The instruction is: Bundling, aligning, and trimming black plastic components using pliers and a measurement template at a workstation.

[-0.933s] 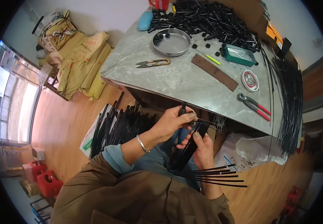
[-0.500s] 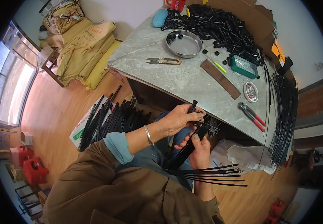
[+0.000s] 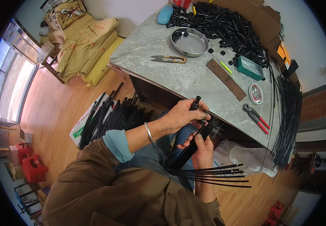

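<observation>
My left hand (image 3: 185,116), with a silver bangle on its wrist, is closed around a short black tubular piece (image 3: 196,103) that stands up from the fingers. Just below it, my right hand (image 3: 202,147) is closed on a long black piece (image 3: 187,155) slanting down over my lap, its thumb lying along the upper end. The two pieces meet between my fingers, where the contact is partly hidden. Thin metal wires (image 3: 217,129) stick out beside the fingertips, below the table edge. Several slim black rods (image 3: 219,176) fan out to the right from near my lap.
On the grey table (image 3: 163,81) lie a heap of black tubular parts (image 3: 223,28), a round metal dish (image 3: 195,49), snips (image 3: 168,59), a brown strip (image 3: 226,80), a green box (image 3: 249,67) and red-handled pincers (image 3: 257,119). Bundled black rods (image 3: 123,118) lie on the floor at left.
The view has shifted slightly, so the table items sit a little farther right. Both hands keep their grips, with the left hand and its tubular piece slightly higher in the picture.
</observation>
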